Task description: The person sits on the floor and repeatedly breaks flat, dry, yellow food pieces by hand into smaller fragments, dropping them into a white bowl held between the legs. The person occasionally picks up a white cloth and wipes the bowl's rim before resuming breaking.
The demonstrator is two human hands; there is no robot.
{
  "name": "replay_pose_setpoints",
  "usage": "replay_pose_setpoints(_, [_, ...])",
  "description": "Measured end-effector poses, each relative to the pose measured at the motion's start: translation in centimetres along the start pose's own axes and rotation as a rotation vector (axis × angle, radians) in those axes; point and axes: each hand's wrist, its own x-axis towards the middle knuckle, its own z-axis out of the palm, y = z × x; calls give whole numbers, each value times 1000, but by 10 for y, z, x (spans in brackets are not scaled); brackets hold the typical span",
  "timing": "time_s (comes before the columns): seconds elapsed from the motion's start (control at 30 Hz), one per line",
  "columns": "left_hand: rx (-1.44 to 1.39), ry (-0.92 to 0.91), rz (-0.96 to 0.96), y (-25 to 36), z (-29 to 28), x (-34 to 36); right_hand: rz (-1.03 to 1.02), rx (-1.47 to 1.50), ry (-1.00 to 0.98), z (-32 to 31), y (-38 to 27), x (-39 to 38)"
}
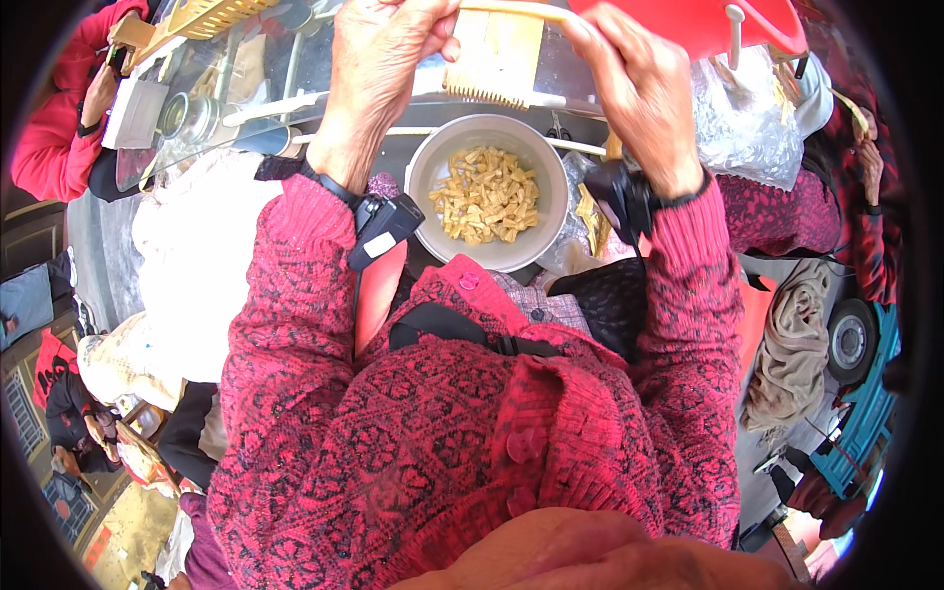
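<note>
A pale yellow dough-like strip (516, 8) stretches between my hands at the top of the head view. Its left end is pinched in the fingers of my left hand (379, 74). My right hand (644, 93) grips the other end, fingers bent around it. Just below the strip lies a flat wooden board with comb-like teeth (500, 57) along its near edge. Nearer to me, a pale round bowl (417, 187) holds many small ridged yellowish pieces (487, 197). Both wrists carry black straps with small devices.
At the upper right are a red basin (733, 29) and a clear plastic bag (745, 123). A glass-topped table (285, 59) extends to the left, with a metal tin (187, 116) near it. Co-workers' hands (98, 96) work at left and right. A wheel (852, 340) stands far right.
</note>
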Motion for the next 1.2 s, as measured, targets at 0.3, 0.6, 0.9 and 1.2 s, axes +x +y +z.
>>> replay_pose_setpoints(0.3, [837,24,321,0,-5,-2,329,-234,-123,26,20,-31])
replay_pose_setpoints(0.6, [457,-660,-276,-8,10,-80,-176,308,56,67,-55,-93])
replay_pose_setpoints(0.9, [-380,-645,-986,-39,9,-64,-164,567,186,86,-74,-109])
replay_pose_setpoints(1.2, [646,-394,139,-33,32,-67,832,1066,189,84,-12,-107])
